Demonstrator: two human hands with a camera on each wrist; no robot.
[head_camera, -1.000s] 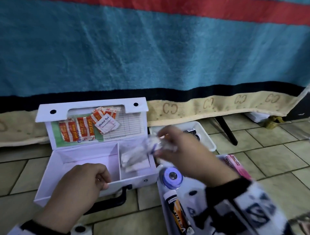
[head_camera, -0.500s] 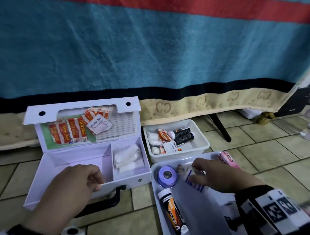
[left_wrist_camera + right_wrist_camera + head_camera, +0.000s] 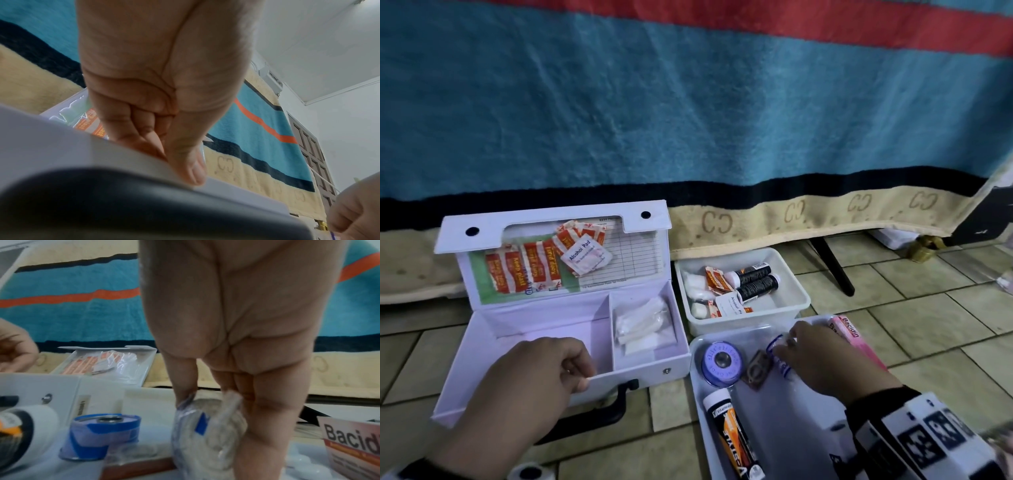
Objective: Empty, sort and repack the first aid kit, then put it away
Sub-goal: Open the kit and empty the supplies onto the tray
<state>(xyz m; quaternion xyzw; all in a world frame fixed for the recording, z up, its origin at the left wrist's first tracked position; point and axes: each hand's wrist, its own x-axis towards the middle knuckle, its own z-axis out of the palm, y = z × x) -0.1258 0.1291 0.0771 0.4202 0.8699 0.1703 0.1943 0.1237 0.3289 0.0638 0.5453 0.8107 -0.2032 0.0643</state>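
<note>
- We see our left hand [image 3: 530,380] at the front wall of the open white first aid kit [image 3: 647,368], which sits on a tiled floor [image 3: 928,308]. The thumb lies on the outside of the wall and the curled fingers [image 3: 131,129] hook over its rim, so the wall is pinched between them.
- Our right hand [image 3: 825,359] reaches into a clear tray [image 3: 697,346] just right of the kit. Its fingertips [image 3: 185,386] pinch the top of a gauze roll in a clear wrapper [image 3: 207,426], which stands in the tray.
- In the same tray lie a blue tape roll [image 3: 720,361], a small brown packet [image 3: 756,368], an orange and black tube [image 3: 736,442] and a pink box [image 3: 849,334] printed "Bacidin".
- The kit's right compartment holds white wrapped dressings [image 3: 642,323]. The left compartment holds nothing that we can see.
- Orange plaster strips [image 3: 524,270] and an alcohol pad [image 3: 585,255] sit in the pocket of the raised lid [image 3: 551,219].
- A smaller white bin [image 3: 801,301] behind the tray holds two black tubes [image 3: 756,282], cotton balls [image 3: 697,289] and more sachets.
- A blue, red and tan blanket [image 3: 688,120] hangs behind everything.
</note>
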